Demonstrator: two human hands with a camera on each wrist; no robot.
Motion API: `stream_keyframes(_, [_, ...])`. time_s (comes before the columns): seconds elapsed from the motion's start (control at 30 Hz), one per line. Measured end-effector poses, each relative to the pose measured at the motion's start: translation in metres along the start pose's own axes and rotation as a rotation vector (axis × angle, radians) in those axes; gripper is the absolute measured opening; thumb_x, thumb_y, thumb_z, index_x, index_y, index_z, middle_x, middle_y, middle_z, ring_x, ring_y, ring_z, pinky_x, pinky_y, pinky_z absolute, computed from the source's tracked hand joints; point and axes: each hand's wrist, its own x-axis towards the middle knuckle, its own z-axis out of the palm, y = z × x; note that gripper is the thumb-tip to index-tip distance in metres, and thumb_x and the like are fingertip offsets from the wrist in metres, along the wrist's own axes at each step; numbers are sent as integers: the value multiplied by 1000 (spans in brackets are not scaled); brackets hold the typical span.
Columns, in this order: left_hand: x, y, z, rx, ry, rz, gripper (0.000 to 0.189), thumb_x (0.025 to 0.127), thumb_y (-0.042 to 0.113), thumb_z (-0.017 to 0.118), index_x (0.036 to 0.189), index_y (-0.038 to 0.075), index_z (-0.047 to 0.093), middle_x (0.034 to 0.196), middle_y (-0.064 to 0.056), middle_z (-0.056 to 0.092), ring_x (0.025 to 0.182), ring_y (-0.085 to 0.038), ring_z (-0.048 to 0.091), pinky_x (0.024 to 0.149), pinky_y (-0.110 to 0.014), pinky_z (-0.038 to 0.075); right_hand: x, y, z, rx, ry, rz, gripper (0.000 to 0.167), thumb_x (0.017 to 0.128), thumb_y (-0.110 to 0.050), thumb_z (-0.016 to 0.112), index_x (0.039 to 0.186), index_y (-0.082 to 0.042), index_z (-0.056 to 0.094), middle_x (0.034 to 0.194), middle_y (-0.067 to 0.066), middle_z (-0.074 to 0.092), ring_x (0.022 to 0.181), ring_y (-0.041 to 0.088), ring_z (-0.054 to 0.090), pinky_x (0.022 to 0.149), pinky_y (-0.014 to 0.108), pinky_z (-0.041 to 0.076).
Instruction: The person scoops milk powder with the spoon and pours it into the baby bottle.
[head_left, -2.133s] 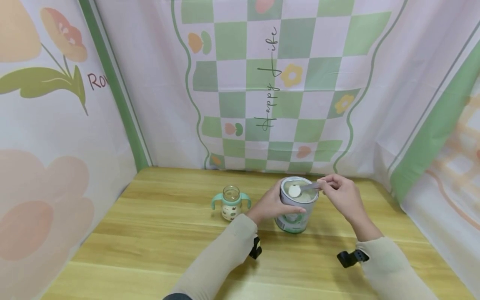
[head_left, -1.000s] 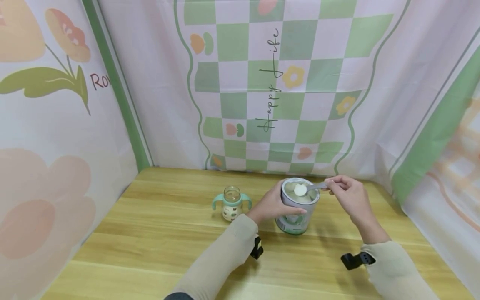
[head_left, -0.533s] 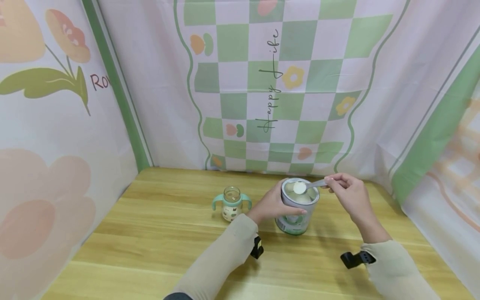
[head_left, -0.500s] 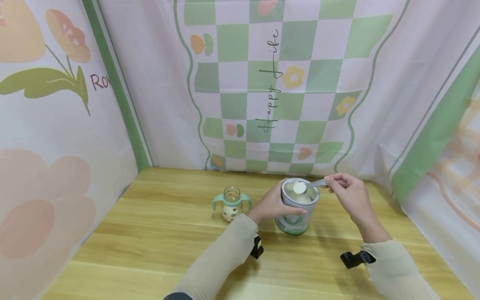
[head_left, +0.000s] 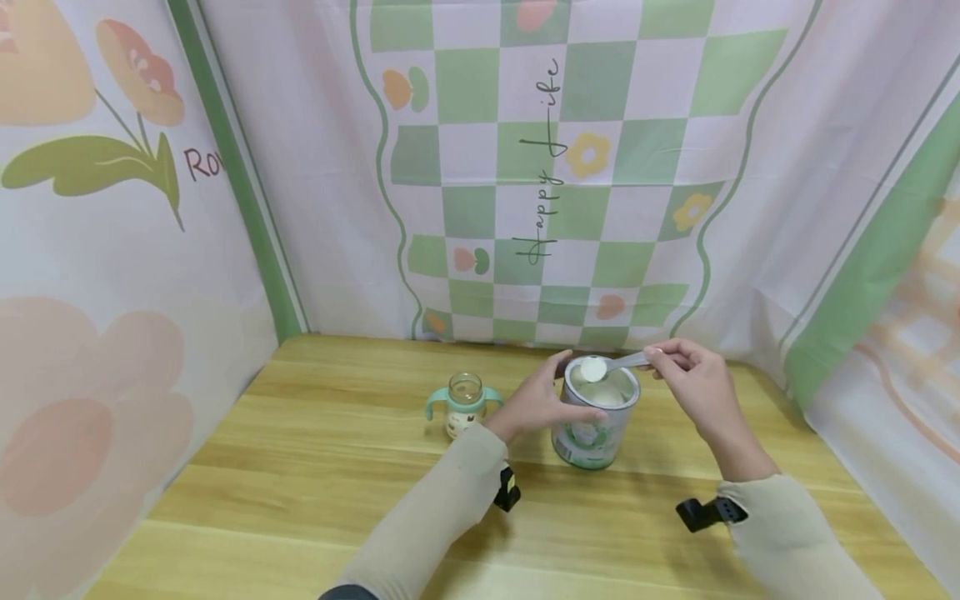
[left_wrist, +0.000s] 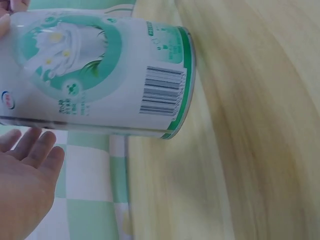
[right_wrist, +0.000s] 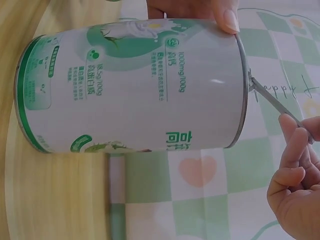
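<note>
A white and green milk powder can [head_left: 594, 440] stands upright on the table, open at the top with pale powder inside. My left hand [head_left: 538, 403] is spread around its left side, thumb across the front; in the left wrist view its straight fingers [left_wrist: 40, 150] are apart from the can wall. My right hand [head_left: 696, 392] pinches the grey handle of a measuring scoop [head_left: 628, 361] between thumb and fingers. The scoop's round bowl, filled with white powder, is over the can's mouth near the back rim.
A clear baby bottle [head_left: 465, 390] with mint green handles stands uncapped left of the can, partly hidden by my left sleeve. The wooden table [head_left: 300, 467] ends at a checked curtain [head_left: 525, 217] behind. Patterned curtains hang at both sides.
The scoop has risen from the powder toward the can's back rim, in my right hand. My left hand has loosened from the can and shifted slightly left, its fingers lifting off the wall.
</note>
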Motion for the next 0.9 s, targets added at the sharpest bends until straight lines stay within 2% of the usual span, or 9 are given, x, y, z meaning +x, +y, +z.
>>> stream_keyframes(0.1, [-1, 2, -4, 16, -4, 1, 108, 74, 44, 90, 158, 15, 28, 151, 2, 44, 136, -15, 43, 111, -48, 35, 0, -3, 1, 2, 8, -1, 40, 100, -39, 62, 108, -1, 68, 89, 2, 74, 80, 12, 64, 64, 25, 45])
stream_keyframes(0.27, [-4, 3, -11, 32, -7, -24, 106, 73, 48, 89, 157, 20, 30, 150, 5, 45, 138, -17, 41, 110, -48, 37, 2, -6, 5, 10, 17, -8, 39, 100, -39, 63, 106, -1, 68, 83, -7, 71, 76, 7, 63, 62, 25, 44])
stream_keyframes(0.47, [-8, 6, -26, 107, -21, -11, 100, 75, 51, 86, 155, 20, 35, 148, 5, 47, 138, -17, 41, 111, -44, 37, 5, -12, 12, 46, 16, -19, 38, 99, -35, 65, 105, 3, 67, 80, -13, 69, 76, 5, 63, 64, 20, 47])
stream_keyframes(0.6, [-11, 8, -39, 157, -23, 17, 98, 77, 48, 86, 155, 16, 36, 148, 2, 49, 137, -18, 42, 111, -43, 36, 6, -16, 19, 86, 8, -37, 36, 100, -31, 65, 105, 5, 67, 84, -1, 73, 76, 6, 66, 67, 17, 50])
stream_keyframes(0.73, [-15, 11, -52, 166, -21, 39, 97, 77, 45, 87, 155, 15, 36, 149, -1, 48, 137, -18, 42, 112, -41, 36, 8, -20, 26, 121, -1, -51, 34, 99, -27, 66, 106, 6, 67, 91, 11, 73, 78, 9, 68, 69, 17, 53])
stream_keyframes(0.9, [-22, 13, -67, 166, -3, 50, 95, 78, 44, 86, 154, 15, 37, 151, -1, 47, 137, -16, 42, 112, -38, 35, 11, -25, 33, 131, -16, -61, 34, 99, -27, 66, 107, 6, 67, 90, 10, 73, 79, 9, 66, 69, 18, 53])
